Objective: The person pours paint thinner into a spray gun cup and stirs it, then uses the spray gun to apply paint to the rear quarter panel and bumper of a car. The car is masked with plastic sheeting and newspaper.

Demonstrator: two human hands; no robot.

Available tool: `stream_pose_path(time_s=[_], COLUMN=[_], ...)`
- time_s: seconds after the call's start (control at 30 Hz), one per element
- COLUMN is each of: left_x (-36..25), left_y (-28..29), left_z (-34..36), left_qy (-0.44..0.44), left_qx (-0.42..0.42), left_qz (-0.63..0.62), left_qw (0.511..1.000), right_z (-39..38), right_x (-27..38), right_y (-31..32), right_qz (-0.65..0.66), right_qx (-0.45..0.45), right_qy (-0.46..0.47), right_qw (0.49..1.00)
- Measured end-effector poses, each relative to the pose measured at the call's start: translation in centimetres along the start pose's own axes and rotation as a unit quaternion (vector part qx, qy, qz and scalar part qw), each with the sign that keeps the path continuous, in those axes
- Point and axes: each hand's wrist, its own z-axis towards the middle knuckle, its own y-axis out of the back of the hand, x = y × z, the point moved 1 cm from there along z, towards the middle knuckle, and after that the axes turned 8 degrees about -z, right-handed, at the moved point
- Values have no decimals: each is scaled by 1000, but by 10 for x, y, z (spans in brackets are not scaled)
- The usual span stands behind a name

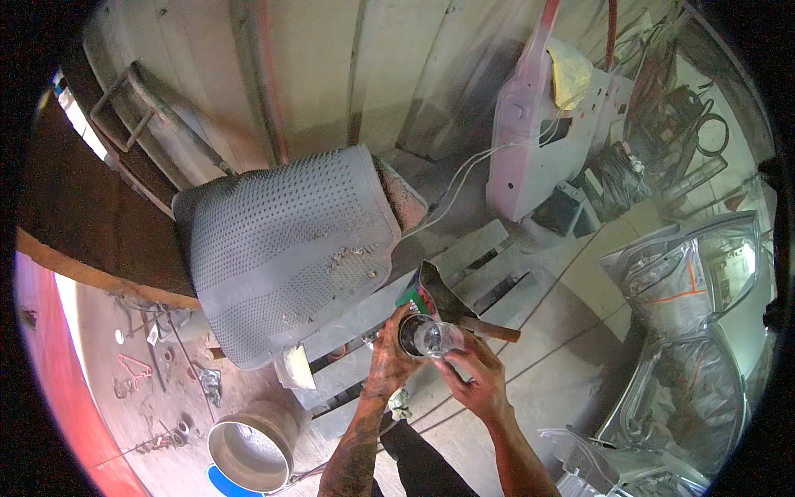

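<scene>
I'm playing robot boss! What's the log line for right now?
left hand: holds dark-mouthed round container | right hand: holds clear cup | cup-container contact: unclear | nearby: grey textured mat

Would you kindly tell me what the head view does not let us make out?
Head view:
- Inside of the dark container: partly covered by the clear cup.
- Its outer side: hidden by the left hand.
- Blue object: partly hidden by the metal bucket.
- Scattered parts: too small.
</scene>
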Motion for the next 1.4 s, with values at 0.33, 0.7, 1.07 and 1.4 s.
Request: stream_pose_path(time_s=[0.33, 0.7, 1.07, 1.4], left_x=[2, -8, -9, -11], left_y=[-6, -14, -16, -17], left_z=[12, 18, 19, 19], left_qy=[37, 73, 90, 94], left_qx=[-4, 10, 24, 20], left_qz=[-31, 13, -27, -32], left_qw=[999, 997, 995, 995], right_z=[14, 30, 42, 46], right_x=[-3, 17, 25, 38], right_y=[8, 54, 74, 82], right_qz=[-17, -38, -52, -59], right_qx=[-11, -32, -26, -16], right_qy=[-6, -5, 39, 36], right_qw=[1000, 999, 998, 997])
